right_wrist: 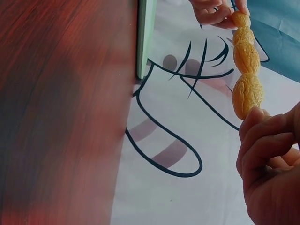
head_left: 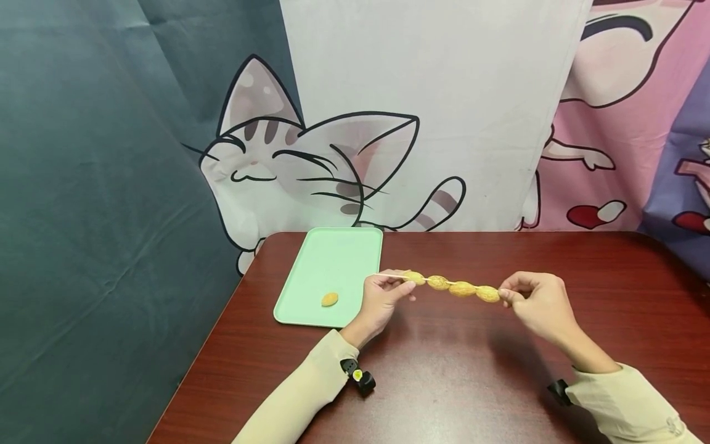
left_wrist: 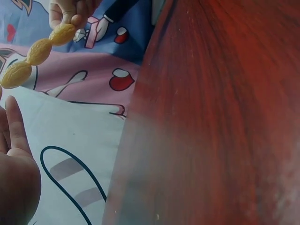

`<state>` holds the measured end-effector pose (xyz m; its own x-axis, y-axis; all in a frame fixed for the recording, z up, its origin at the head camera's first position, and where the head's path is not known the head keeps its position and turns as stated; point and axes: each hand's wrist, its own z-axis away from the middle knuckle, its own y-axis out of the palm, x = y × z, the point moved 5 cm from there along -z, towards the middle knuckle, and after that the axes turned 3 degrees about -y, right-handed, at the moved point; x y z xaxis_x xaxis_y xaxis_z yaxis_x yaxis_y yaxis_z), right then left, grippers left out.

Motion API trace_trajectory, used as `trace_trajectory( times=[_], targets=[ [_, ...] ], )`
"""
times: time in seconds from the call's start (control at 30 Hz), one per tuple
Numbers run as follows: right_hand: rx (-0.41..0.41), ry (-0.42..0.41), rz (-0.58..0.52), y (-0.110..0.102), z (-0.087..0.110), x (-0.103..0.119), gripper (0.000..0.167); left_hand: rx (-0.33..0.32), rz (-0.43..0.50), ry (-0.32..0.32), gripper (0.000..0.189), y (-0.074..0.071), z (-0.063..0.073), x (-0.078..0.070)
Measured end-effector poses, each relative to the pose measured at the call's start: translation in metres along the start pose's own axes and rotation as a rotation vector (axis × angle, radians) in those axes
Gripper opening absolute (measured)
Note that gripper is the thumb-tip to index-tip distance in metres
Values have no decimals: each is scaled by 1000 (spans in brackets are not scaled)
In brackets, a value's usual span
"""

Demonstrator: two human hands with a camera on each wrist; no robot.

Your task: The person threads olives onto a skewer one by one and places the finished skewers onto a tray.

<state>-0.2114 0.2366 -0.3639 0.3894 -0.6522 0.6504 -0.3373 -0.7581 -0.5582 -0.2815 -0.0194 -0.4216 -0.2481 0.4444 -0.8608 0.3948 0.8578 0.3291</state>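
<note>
Several yellow, wrinkled oval pieces (head_left: 463,289) are threaded in a row on a thin pale skewer (head_left: 390,275), held above the table between both hands. My left hand (head_left: 379,303) pinches it around the leftmost piece, and the bare end of the stick runs out past the fingers to the left. With thumb and fingertips, my right hand (head_left: 542,303) pinches the other end, right at the last piece (right_wrist: 247,96). A similar loose yellow piece (head_left: 330,299) lies on a light green tray (head_left: 346,259), left of my left hand.
The tray sits at the back left of a reddish-brown wooden table (head_left: 444,370). Behind the table hangs a cloth backdrop (head_left: 471,92) with cartoon cats. Black wrist straps with cameras (head_left: 363,381) sit at both sleeve cuffs.
</note>
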Motion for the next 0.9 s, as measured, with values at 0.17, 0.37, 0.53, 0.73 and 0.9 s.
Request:
trace_trajectory(
  times=[0.17,0.37,0.53,0.73,0.9],
  targets=[
    [-3,0,-4,0,0,1,18,11,5,15,41,3,-1,-1],
    [5,-5,-35,0,1,0,17,-23,4,-5,30,2,0,-2],
    [13,-19,-48,3,0,0,17,-55,19,-34,27,1,0,-2],
    [-32,-42,-37,1,-2,2,18,-76,-49,-106,32,1,2,-4],
    [-64,-58,-4,-9,3,2,17,-70,-67,-187,39,10,5,0]
  ],
)
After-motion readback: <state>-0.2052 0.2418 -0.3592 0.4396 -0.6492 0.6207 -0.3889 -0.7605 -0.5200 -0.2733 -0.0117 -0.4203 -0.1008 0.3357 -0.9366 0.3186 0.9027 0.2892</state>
